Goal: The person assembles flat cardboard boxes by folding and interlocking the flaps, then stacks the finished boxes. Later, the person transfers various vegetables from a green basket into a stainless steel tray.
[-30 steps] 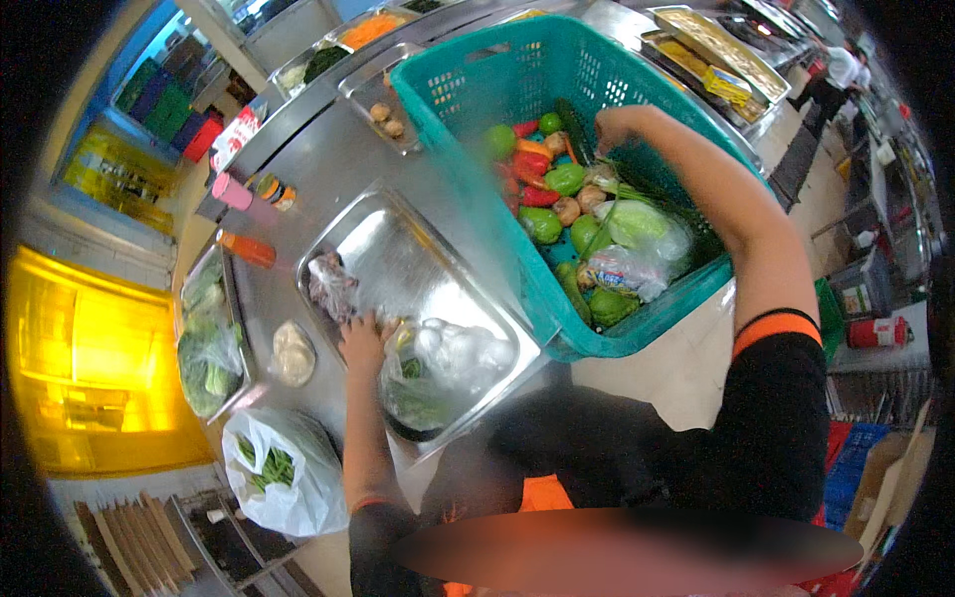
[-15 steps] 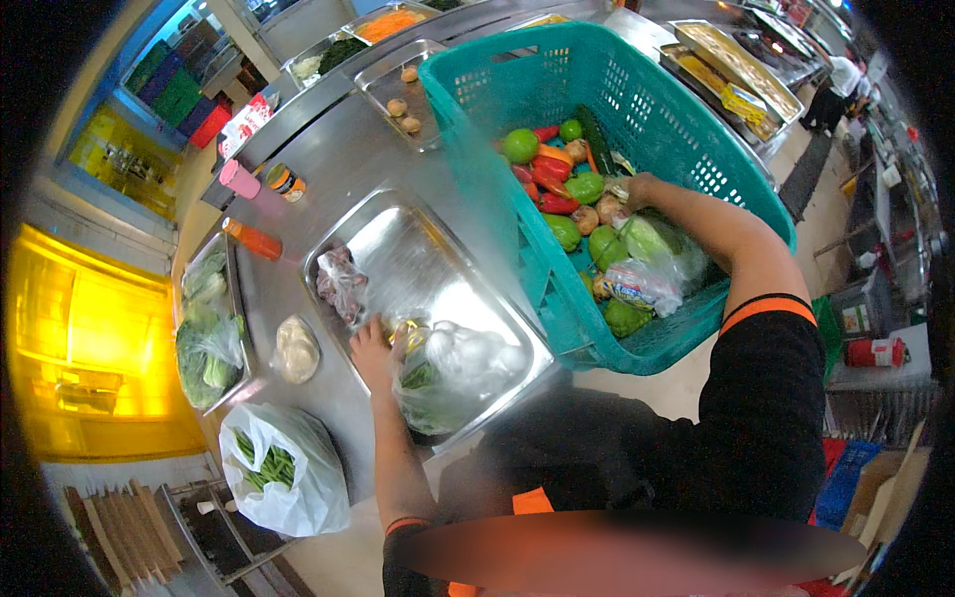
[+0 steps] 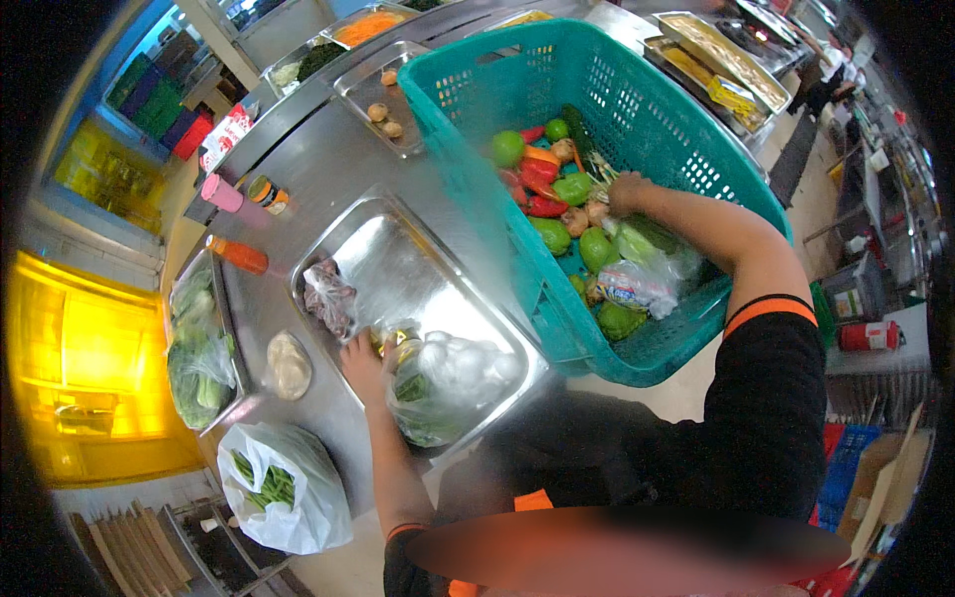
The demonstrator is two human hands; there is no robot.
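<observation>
My right hand (image 3: 629, 193) reaches into a teal plastic basket (image 3: 597, 95), fingers curled round a bunch of thin pale stalks (image 3: 601, 173). Near it lie green and red peppers (image 3: 540, 174), onions (image 3: 574, 221) and a bagged leafy vegetable (image 3: 642, 239). My left hand (image 3: 364, 360) rests open at the near left side of a steel tray (image 3: 393, 224), fingers spread. Beside those fingers is a bag of dark reddish meat-like pieces (image 3: 329, 297). Also in the tray are a bag of white round items (image 3: 463, 363) and a bag of greens (image 3: 423, 398).
On the steel table stand a pink cup (image 3: 221, 192), a jar (image 3: 268, 193) and an orange bottle (image 3: 239, 255). A tray of bagged leafy vegetables (image 3: 199, 338), a bag of pale dough-like stuff (image 3: 288, 364) and a white bag of green beans (image 3: 284, 497) sit at left.
My right hand has shifted slightly left in the basket, and more of the pale stalks now shows at its fingers. My left hand stays at the tray. The whole view has turned a little.
</observation>
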